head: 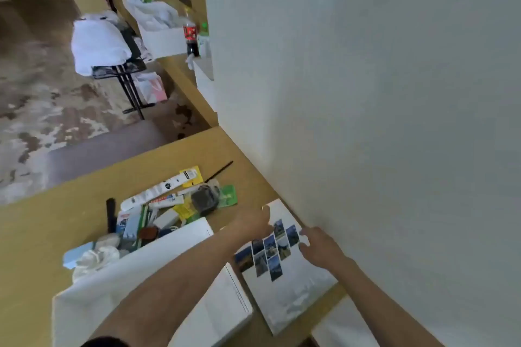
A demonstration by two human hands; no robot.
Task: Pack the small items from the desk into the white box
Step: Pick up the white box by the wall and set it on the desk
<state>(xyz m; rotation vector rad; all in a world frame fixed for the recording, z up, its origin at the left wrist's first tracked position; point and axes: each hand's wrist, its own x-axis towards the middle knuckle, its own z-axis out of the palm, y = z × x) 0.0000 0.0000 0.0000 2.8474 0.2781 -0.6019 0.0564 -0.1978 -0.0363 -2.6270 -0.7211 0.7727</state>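
- White box (197,298): near desk edge, under the left forearm, within easy reach for filling.
- Small items (169,205): loose heap on the desk (56,222) just beyond the box; tubes, packets, a dark pouch; unpacked.
- Photo-printed booklet (284,276): flat beside the wall, right of the box.
- Left hand (253,224): fingers loosely curled at the booklet's far edge; grip cannot be told.
- Right hand (318,248): fingers spread, resting on the booklet, seemingly steadying it.

White box (197,284): open, tilted on the tan desk (56,234), near the front edge. Small items (169,205) heaped just beyond the box: white tubes, yellow and green packets, black pouch, white cloth.
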